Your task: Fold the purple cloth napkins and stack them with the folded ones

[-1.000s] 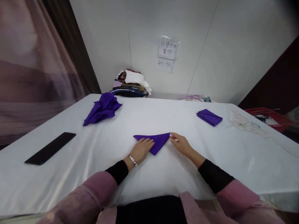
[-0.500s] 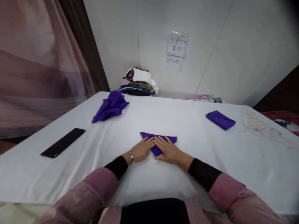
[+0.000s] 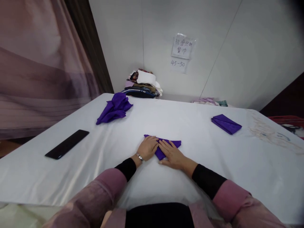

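Observation:
A purple cloth napkin (image 3: 160, 154), folded into a triangle with its point toward me, lies on the table in front of me. The fingers of my right hand (image 3: 173, 155) are stretched out flat over its right half. On the left half rests my left hand (image 3: 148, 147), its back arched and its fingertips bent down onto the cloth beside the right fingertips. Both hands are open and cover much of the napkin's middle; a silver bracelet is on my left wrist.
The table (image 3: 190, 123) has a white cloth. A crumpled purple cloth (image 3: 114, 108) lies back left, a folded purple napkin (image 3: 226, 124) back right, and a flat black slab (image 3: 67, 144) at left. Clothes (image 3: 142, 84) are piled by the wall, below paper signs (image 3: 182, 47).
My left hand has drawn up from lying flat to an arched shape and shifted slightly right over the napkin. My right hand stays in place. The whole view has shifted slightly.

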The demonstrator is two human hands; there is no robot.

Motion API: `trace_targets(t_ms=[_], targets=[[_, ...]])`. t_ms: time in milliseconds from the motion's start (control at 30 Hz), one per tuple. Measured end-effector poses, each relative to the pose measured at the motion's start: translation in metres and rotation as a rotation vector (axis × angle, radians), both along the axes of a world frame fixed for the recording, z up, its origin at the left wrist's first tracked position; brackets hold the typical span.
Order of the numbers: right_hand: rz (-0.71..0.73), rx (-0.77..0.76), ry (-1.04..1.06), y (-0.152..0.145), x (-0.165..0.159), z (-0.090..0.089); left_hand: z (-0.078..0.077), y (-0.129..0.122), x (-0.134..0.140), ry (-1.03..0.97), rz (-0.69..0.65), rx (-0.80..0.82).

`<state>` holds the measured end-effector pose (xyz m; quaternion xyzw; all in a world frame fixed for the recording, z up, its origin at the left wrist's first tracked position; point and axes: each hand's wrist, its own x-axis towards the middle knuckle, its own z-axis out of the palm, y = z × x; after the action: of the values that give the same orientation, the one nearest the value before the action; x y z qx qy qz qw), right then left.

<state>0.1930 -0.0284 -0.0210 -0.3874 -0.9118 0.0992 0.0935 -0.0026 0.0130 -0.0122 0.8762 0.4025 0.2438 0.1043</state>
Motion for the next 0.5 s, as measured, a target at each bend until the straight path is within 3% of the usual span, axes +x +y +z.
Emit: trace_targets(t_ms=[67, 167, 300, 500], targets=[[0.005, 0.001, 0.013, 0.0, 0.001, -0.001, -0.003, 0.007, -0.007, -0.052, 0.077, -0.002], [0.004, -0.022, 0.006, 0.0, 0.001, 0.001, -0.005, 0.026, -0.023, -0.191, 0.178, -0.137], [0.003, -0.071, -0.017, -0.001, 0.001, 0.006, -0.009, 0.048, -0.039, -0.277, 0.175, -0.294], [-0.056, -0.034, -0.007, -0.002, 0.006, 0.009, -0.013, 0.052, -0.043, -0.3, 0.193, -0.297]])
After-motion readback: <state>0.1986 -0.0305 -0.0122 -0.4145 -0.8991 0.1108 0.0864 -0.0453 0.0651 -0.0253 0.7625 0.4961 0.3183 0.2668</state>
